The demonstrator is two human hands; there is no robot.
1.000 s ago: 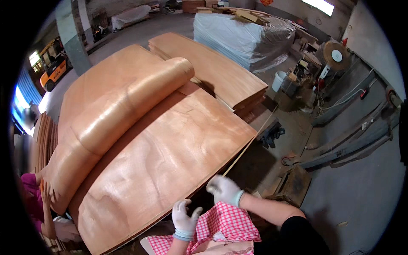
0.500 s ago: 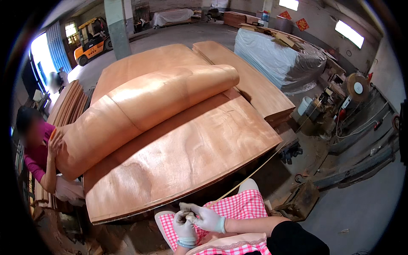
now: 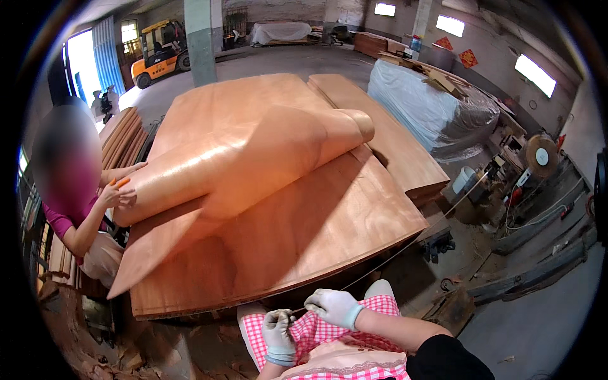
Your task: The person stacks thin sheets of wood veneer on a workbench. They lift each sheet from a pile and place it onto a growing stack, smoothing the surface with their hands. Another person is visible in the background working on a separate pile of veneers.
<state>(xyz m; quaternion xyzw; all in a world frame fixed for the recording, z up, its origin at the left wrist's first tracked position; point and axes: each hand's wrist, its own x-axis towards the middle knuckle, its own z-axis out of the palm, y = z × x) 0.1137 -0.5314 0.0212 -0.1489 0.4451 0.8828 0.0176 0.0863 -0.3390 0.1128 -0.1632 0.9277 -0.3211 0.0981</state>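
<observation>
Both my hands wear pale work gloves, soiled at the fingers, and meet above my pink checked apron [image 3: 370, 311]. My left hand [image 3: 278, 332] pinches one end of a thin strip of tape [image 3: 299, 310]. A short stretch to the right, my right hand [image 3: 334, 307] grips the same strip. A thin line runs from near my right hand to a tape stand at the right. Ahead lies a broad stack of wood veneer sheets [image 3: 373, 215]. A large sheet of veneer [image 3: 253, 152] is partly rolled on top, its loose corner spread toward the front left.
At the left, a co-worker in a pink top [image 3: 60, 221] has both hands on the roll's end. A tape reel [image 3: 541, 158] stands at the right near a white bucket [image 3: 464, 179]. Behind are a plastic-wrapped stack [image 3: 411, 98], a pillar [image 3: 201, 47] and an orange forklift [image 3: 159, 54].
My hands have moved apart, the right one going rightward, exposing the strip between them. The rolled veneer has partly unfurled toward me. The co-worker has leaned in closer.
</observation>
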